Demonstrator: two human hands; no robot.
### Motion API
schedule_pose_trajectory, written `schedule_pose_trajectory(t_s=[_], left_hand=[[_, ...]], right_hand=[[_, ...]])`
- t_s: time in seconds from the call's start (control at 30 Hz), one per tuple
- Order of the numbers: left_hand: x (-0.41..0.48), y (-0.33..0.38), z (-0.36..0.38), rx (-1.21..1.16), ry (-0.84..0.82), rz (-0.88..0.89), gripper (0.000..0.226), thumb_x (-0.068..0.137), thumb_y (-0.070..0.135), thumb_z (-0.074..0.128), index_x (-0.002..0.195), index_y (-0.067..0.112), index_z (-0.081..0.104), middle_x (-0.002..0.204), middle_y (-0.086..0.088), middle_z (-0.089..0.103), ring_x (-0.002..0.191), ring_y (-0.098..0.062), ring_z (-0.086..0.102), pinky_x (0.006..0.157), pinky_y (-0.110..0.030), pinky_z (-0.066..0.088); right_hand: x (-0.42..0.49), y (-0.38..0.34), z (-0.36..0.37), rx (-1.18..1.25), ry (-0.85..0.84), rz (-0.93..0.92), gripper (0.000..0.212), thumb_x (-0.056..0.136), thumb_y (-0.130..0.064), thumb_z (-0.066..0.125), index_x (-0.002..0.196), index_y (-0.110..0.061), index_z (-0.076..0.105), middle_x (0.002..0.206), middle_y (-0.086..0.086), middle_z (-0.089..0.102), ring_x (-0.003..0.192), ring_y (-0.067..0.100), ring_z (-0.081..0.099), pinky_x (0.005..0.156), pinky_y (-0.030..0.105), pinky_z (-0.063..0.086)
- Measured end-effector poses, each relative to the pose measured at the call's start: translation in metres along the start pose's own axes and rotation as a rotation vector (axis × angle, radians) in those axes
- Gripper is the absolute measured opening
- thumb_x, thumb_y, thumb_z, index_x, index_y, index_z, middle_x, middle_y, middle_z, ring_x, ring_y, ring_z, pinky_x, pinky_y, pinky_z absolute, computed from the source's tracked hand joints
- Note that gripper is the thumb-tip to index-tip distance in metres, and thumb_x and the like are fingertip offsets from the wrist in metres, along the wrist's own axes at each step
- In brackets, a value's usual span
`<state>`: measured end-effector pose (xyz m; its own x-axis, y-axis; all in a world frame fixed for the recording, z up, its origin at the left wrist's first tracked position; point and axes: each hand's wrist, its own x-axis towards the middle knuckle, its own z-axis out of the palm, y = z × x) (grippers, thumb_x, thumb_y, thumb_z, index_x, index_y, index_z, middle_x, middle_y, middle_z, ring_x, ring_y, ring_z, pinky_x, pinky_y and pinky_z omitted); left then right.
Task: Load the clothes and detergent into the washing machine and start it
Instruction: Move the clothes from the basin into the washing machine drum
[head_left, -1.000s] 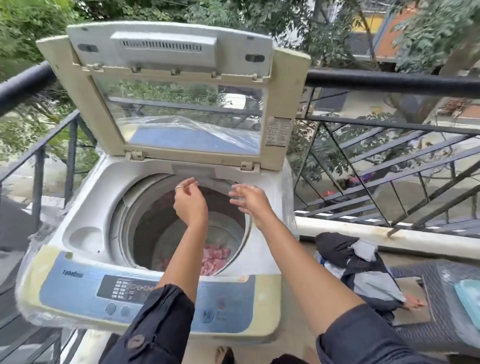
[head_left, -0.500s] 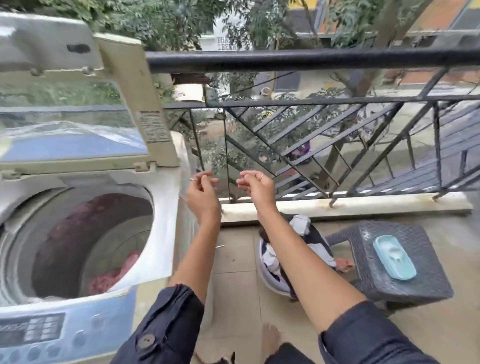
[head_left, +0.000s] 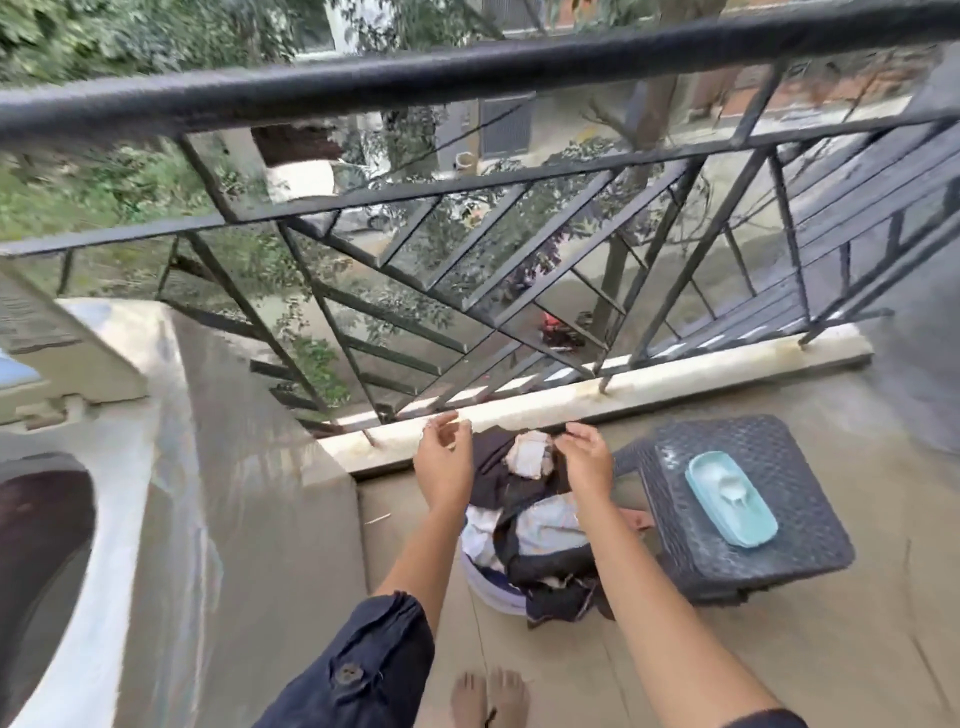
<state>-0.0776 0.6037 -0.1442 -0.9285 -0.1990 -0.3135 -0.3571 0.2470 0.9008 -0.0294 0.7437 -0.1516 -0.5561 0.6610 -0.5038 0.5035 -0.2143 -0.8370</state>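
Note:
A pile of dark and pale clothes (head_left: 535, 530) fills a white basket (head_left: 485, 584) on the balcony floor. My left hand (head_left: 441, 460) and my right hand (head_left: 587, 457) hover just above the pile, fingers loosely curled, holding nothing. The washing machine (head_left: 156, 493) stands at the left edge with its tub opening (head_left: 36, 561) partly in view. A light blue tray with white detergent (head_left: 730, 501) lies on a dark woven stool (head_left: 748, 551) to the right of the basket.
A black metal railing (head_left: 467, 218) runs along the balcony's low white kerb (head_left: 623, 395) behind the basket. My bare feet (head_left: 488, 699) stand on the tiled floor at the bottom. The machine's raised lid (head_left: 57, 353) shows at far left.
My view has swung right from the machine to the basket. Both hands have moved away from the tub and down over the clothes pile.

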Motion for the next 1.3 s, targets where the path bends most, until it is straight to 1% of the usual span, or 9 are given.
schedule_pose_trajectory(t_s=[0.2,0.37,0.5,0.6,0.7,0.87,1.03,1.17,1.3], left_hand=[[0.051,-0.081,0.074,0.067,-0.126,-0.046,0.042,0.084,0.031,0.065,0.124,0.019,0.055,0.115,-0.003,0.064,0.11,-0.021,0.059,0.096,-0.033,0.047],[0.091,-0.164,0.134,0.206,-0.411,-0.105,0.089,0.078,0.04,0.07,0.148,0.013,0.024,0.15,-0.012,0.036,0.137,-0.028,0.036,0.111,-0.043,0.034],[0.113,-0.219,0.17,0.367,-0.468,-0.087,0.107,0.07,0.047,0.073,0.151,0.019,0.009,0.153,-0.009,0.032,0.14,-0.029,0.031,0.111,-0.051,0.03],[0.121,-0.245,0.189,0.515,-0.502,-0.025,0.116,0.07,0.05,0.074,0.151,0.023,-0.005,0.159,-0.008,0.014,0.145,-0.031,0.016,0.112,-0.06,0.021],[0.119,-0.263,0.204,0.734,-0.609,-0.007,0.103,0.075,0.058,0.065,0.151,0.028,0.004,0.159,0.001,-0.014,0.147,-0.029,-0.005,0.11,-0.068,0.008],[0.111,-0.264,0.206,0.72,-0.547,-0.024,0.037,0.095,0.033,0.043,0.13,0.026,0.05,0.16,0.005,-0.002,0.148,-0.026,-0.004,0.107,-0.072,0.007],[0.103,-0.238,0.191,0.463,-0.521,-0.152,0.048,0.093,0.041,0.04,0.139,0.028,0.042,0.157,0.006,0.018,0.148,-0.025,0.005,0.111,-0.066,0.001],[0.089,-0.221,0.179,0.2,-0.502,-0.292,0.061,0.068,0.055,0.04,0.119,0.029,0.061,0.131,-0.002,0.058,0.125,-0.028,0.049,0.108,-0.056,0.031],[0.077,-0.18,0.156,0.044,-0.488,-0.355,0.048,0.065,0.052,0.055,0.093,0.017,0.072,0.098,-0.006,0.072,0.1,-0.03,0.063,0.088,-0.044,0.049]], right_hand=[[0.067,0.085,-0.01,-0.047,0.147,0.049,0.042,0.084,-0.006,0.065,0.124,-0.005,0.054,0.126,0.014,0.059,0.111,0.025,0.056,0.083,0.025,0.038],[0.122,0.173,0.002,-0.243,0.124,0.174,0.064,0.079,-0.023,0.073,0.136,-0.012,0.045,0.142,0.012,0.045,0.128,0.029,0.044,0.099,0.034,0.038],[0.15,0.23,0.019,-0.356,0.062,0.332,0.101,0.075,-0.041,0.076,0.151,-0.023,0.012,0.157,0.012,0.017,0.143,0.032,0.02,0.108,0.036,0.029],[0.177,0.271,0.039,-0.366,0.011,0.349,0.135,0.053,-0.059,0.083,0.148,-0.039,-0.01,0.159,0.009,0.011,0.145,0.03,0.018,0.113,0.042,0.029],[0.189,0.286,0.053,-0.483,-0.004,0.368,0.111,0.065,-0.052,0.079,0.148,-0.039,0.006,0.159,0.014,-0.001,0.139,0.039,0.028,0.106,0.044,0.039],[0.19,0.283,0.051,-0.5,0.205,0.224,0.054,0.085,-0.028,0.065,0.135,-0.019,0.048,0.152,0.013,0.026,0.138,0.033,0.029,0.108,0.039,0.029],[0.172,0.26,0.042,-0.342,0.272,0.129,0.046,0.092,-0.028,0.057,0.134,-0.01,0.052,0.147,0.013,0.041,0.135,0.03,0.038,0.107,0.037,0.031],[0.152,0.226,0.035,-0.13,0.257,0.076,0.043,0.095,-0.022,0.05,0.136,-0.01,0.05,0.143,0.011,0.048,0.131,0.029,0.044,0.108,0.036,0.033],[0.123,0.175,0.025,0.35,0.223,0.098,0.04,0.096,-0.01,0.046,0.136,-0.012,0.048,0.14,0.005,0.048,0.127,0.02,0.047,0.108,0.034,0.036]])
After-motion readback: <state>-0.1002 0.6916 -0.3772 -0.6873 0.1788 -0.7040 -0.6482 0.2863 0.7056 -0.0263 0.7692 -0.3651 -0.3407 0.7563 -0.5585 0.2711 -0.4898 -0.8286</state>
